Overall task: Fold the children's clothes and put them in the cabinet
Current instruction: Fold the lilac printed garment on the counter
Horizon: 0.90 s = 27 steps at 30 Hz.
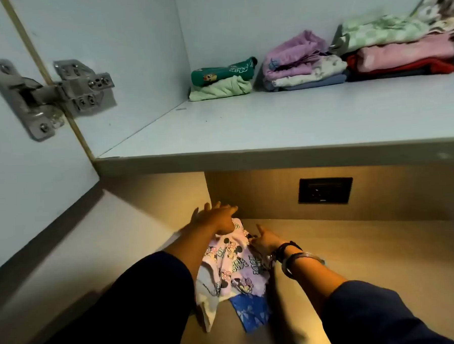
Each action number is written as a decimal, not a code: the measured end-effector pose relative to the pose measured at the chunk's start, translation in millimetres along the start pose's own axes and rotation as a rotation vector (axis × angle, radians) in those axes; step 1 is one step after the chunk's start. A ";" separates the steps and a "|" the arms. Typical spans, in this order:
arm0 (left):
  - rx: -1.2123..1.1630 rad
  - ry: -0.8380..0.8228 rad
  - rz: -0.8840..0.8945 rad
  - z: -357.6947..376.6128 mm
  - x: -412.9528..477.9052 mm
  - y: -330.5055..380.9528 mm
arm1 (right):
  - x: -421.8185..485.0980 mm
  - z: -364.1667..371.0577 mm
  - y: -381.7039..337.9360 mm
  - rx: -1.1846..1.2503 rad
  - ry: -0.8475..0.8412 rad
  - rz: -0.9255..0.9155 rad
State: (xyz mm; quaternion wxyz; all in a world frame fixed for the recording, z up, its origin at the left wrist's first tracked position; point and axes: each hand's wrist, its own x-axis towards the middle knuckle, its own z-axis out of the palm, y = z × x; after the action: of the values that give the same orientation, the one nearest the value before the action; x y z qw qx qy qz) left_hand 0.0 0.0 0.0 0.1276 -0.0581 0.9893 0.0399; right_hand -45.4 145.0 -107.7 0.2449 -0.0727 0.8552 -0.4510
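A pink cartoon-print children's garment (pixel 232 266) lies on the wooden counter (pixel 356 257) below the cabinet, over a blue patterned piece (pixel 251 312). My left hand (pixel 215 219) rests flat on the garment's far end, fingers spread. At the garment's right edge my right hand (pixel 267 239) pinches the fabric, index finger pointing out. Above, the cabinet shelf (pixel 270 122) carries folded clothes: a green pair (pixel 222 80), a purple and white stack (pixel 301 62), and a taller pink, red and green stack (pixel 403 49).
The cabinet door (pixel 23 169) stands open at left on a metal hinge (pixel 48 94). A dark wall socket (pixel 324 190) sits in the back panel under the shelf. The shelf's front edge overhangs the counter.
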 end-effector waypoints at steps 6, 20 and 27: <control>0.077 -0.146 0.005 24.6 38.2 -10.9 | 31.0 3.4 16.4 -0.184 -0.029 0.073; -0.122 0.064 0.294 -65.5 -27.8 4.7 | -125.7 -148.6 -8.3 0.085 0.183 -0.507; -0.739 0.190 0.450 -89.6 -94.9 61.2 | -203.7 -230.2 3.5 0.455 0.173 -0.551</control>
State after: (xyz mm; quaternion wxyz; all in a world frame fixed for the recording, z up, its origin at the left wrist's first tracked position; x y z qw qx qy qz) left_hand 61.3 62.1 114.8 -0.0052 0.1139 0.9040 0.4121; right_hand 20.6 386.7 70.4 0.0510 -0.2058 0.6987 -0.6833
